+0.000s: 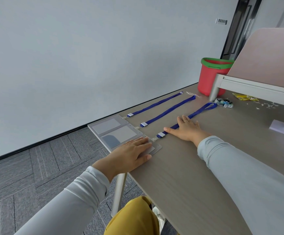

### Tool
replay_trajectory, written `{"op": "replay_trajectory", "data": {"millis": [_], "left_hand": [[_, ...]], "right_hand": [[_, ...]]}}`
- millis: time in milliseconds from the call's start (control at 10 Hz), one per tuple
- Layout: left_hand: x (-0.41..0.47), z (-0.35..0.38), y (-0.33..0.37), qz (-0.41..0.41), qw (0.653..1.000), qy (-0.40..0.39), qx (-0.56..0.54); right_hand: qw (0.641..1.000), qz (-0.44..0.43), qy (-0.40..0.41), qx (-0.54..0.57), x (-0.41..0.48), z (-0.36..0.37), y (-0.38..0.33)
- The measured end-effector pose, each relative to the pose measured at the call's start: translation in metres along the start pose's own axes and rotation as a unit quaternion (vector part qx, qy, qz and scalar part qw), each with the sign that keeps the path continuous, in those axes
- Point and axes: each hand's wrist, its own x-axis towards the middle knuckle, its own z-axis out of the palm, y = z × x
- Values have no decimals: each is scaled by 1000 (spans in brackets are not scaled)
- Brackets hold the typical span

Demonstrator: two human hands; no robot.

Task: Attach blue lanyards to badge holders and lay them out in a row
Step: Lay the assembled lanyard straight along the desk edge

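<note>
Grey-brown table [180, 175] ends just past your left hand [131, 153], and the three badge holders [119, 134] sit side by side right at that edge, with carpet floor [44, 158] below. Your left hand lies flat, fingers straight, on the nearest badge holder [155, 147]. Your right hand [187, 128] lies flat too, fingers spread, pressing the nearest blue lanyard [204, 108], which runs toward the red bucket [209, 77].

Watch out — a push to the left could slide the holders off the edge. A tug on the strap could pull the little clip [154, 138] loose, or bump the middle lanyard [168, 111] out of line.

You have lots of bare table near you and to your right — move that way. Far off, the bucket and a yellow wrapper [244, 97] crowd the strap ends.
</note>
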Motion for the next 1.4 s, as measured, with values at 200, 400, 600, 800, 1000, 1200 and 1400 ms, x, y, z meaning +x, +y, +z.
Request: {"op": "replay_trajectory", "data": {"millis": [200, 400, 600, 800, 1000, 1200, 1400], "left_hand": [[2, 2, -2, 9, 1000, 14, -8], [3, 0, -1, 6, 1000, 10, 0], [6, -1, -1, 2, 1000, 2, 2], [6, -6, 1, 3, 1000, 4, 8], [17, -14, 2, 20, 998, 61, 12], [72, -28, 17, 43, 996, 70, 43], [144, -31, 36, 70, 995, 18, 67]], "right_hand": [[1000, 0, 3, -1, 2, 1, 2], [1000, 0, 4, -1, 3, 1, 2], [1000, -2, 3, 3, 4, 2, 2], [1000, -8, 10, 13, 5, 1, 2], [998, -14, 32, 47, 7, 0, 8], [993, 5, 90, 74, 15, -6, 34], [995, 26, 61, 79, 40, -10, 62]]}}
